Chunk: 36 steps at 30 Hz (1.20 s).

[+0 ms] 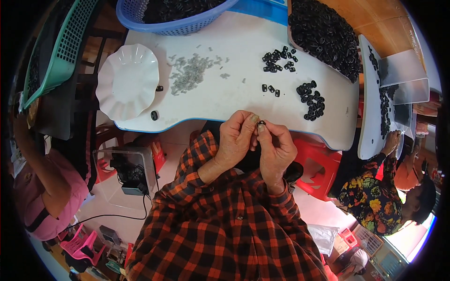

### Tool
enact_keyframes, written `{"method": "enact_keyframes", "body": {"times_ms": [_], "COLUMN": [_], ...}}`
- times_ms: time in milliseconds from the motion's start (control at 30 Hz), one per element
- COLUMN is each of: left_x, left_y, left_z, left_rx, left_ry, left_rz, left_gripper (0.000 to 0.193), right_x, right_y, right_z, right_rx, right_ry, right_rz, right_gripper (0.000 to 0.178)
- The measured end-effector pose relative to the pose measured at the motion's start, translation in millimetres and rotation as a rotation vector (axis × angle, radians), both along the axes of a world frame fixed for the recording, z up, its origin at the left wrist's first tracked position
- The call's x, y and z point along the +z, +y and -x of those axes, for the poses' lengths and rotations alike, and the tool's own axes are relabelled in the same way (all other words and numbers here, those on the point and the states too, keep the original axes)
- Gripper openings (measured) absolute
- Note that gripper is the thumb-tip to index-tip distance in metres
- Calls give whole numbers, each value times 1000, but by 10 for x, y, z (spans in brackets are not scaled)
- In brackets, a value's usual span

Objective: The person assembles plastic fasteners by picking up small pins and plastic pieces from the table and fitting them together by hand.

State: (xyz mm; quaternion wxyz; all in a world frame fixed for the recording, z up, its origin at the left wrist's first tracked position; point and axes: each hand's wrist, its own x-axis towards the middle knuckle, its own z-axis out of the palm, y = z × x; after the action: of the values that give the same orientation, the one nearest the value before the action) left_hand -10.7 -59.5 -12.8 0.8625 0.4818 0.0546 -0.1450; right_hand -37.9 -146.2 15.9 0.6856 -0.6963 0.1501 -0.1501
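Note:
My left hand [236,136] and my right hand [276,147] meet at the table's near edge, fingertips together. Thumbs and fingers of both pinch one small black plastic piece [261,122], mostly covered by the fingertips. On the white table [225,100] beyond them lies a spread of tiny grey pieces [190,74], too small to tell their kind. Right of these are loose groups of black two-holed plastic pieces [276,61], a small row of similar ones [271,90], and a cluster of black oval pieces [311,99].
A white scalloped plate [127,82] stands at the left, two black pieces beside it. Far back is a blue basket [187,27] of black parts; a tray heaped with black pieces [326,35] stands back right. People [375,201] sit on both sides. A red stool [318,166] is under the table.

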Motion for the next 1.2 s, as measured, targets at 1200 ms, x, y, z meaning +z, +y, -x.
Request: {"method": "enact_keyframes", "body": {"times_ms": [1200], "left_x": [-75], "left_y": [135], "left_z": [-99], "left_rx": [-135], "left_ry": [-157], "left_rz": [75], "left_gripper": [14], "right_x": [225], "right_y": [-106], "right_z": [-27], "right_rx": [72], "right_ry": [91], "right_rz": [-265], "right_gripper": [12]}}
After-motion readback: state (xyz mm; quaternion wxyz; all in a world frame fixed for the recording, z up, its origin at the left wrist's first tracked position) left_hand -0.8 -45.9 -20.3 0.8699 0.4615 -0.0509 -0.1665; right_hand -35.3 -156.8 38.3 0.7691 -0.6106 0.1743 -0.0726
